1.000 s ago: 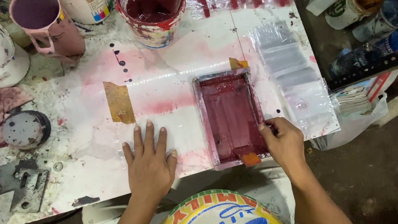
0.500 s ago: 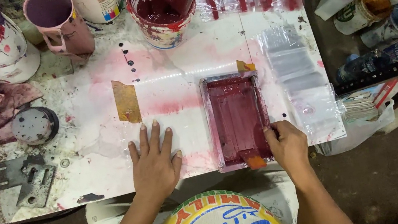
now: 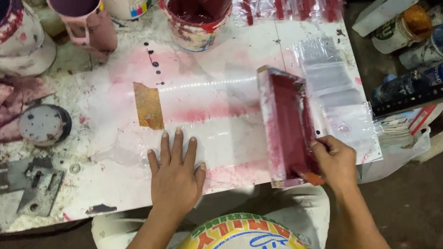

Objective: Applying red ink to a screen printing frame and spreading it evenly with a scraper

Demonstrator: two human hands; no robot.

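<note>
Raised since the earlier frame, the red-stained printing frame [image 3: 288, 126] now tilts up on its left edge, right of centre on the worktop [image 3: 120, 125]. Right hand [image 3: 333, 157] grips its near right corner; left hand [image 3: 174, 175] lies flat, fingers spread. Stiff, light, probably ink-slick (hold the rim). Farther: paint bucket [image 3: 195, 9].

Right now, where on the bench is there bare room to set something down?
The widest free patch lies between the brown tape and the tilted red frame, above the left hand. The back edge is crowded by the red paint bucket and pink jug; metal brackets fill the near left.
</note>
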